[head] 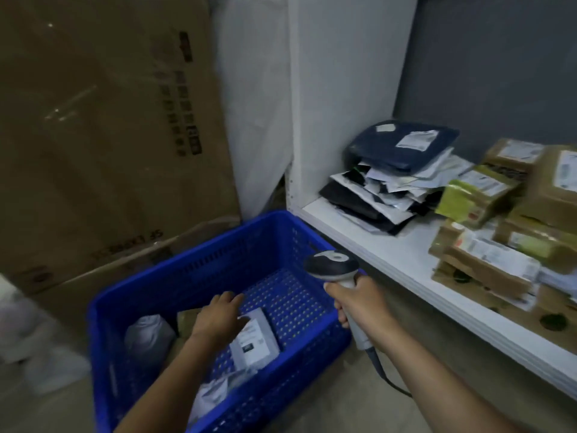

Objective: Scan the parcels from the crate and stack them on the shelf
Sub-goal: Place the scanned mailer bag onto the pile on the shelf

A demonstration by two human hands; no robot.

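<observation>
There's the left hand, fingers spread open over a grey parcel inside the crate. Over the crate's right rim the right hand grips the scanner. A stacked shelf stands right of the crate and a carton behind it.

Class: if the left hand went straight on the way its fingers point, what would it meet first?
Likely the bare perforated floor of the blue crate, just beyond the grey parcel under the left hand. Depth is unclear, so it might brush that parcel first.
</observation>
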